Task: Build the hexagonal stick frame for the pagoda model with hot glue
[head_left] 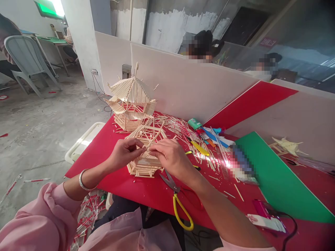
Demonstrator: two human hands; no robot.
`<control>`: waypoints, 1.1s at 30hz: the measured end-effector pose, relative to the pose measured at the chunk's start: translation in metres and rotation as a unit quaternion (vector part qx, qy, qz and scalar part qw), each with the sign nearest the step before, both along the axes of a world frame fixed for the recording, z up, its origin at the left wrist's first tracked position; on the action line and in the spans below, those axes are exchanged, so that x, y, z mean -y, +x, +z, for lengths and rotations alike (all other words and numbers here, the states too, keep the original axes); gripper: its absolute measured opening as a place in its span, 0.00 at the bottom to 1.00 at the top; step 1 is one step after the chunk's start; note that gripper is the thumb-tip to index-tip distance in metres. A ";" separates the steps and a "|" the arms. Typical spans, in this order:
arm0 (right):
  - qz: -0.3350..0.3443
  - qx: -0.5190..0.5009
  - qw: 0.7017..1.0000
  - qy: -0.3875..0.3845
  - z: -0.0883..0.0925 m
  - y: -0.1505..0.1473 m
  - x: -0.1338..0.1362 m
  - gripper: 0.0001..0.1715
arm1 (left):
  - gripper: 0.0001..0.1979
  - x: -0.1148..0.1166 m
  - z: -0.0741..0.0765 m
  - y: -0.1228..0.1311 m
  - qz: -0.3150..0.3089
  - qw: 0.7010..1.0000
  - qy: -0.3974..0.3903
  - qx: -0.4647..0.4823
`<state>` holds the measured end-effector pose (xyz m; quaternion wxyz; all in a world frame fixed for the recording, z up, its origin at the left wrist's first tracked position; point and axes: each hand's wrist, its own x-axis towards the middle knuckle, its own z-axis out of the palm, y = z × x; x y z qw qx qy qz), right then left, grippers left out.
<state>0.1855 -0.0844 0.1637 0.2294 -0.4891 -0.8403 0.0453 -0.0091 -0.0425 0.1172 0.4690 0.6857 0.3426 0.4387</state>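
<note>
My left hand (127,150) is closed in a pinch, with thumb and forefinger at the lower end of a thin wooden stick (156,134). Opposite it, my right hand (169,153) pinches at the same end, its fingertips almost meeting the left ones. The stick slants up and away to the right. Both hands are over a half-built stick model (142,170) with an open lattice top, and they hide part of it. Behind stands a taller stick pavilion (131,90) with a pointed roof. Scissors (175,198) with yellow handles lie open below my right hand.
Loose sticks (178,129) are strewn over the red tabletop (99,167). A yellow-handled tool (200,148), a green packet (194,123) and a green board (285,181) lie to the right. A white partition (178,83) borders the back; other people sit beyond it.
</note>
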 end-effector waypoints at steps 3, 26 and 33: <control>0.000 -0.011 1.000 0.002 0.001 0.001 0.000 0.04 | 0.12 0.001 0.000 0.000 0.003 1.000 0.009 -0.004; 0.103 -0.259 0.960 0.031 0.012 0.016 0.036 0.07 | 0.09 0.002 -0.012 -0.001 0.035 0.998 0.060 -0.010; -0.238 -0.225 0.942 0.065 -0.021 0.091 0.039 0.14 | 0.06 0.010 -0.007 -0.009 0.037 0.994 0.101 0.019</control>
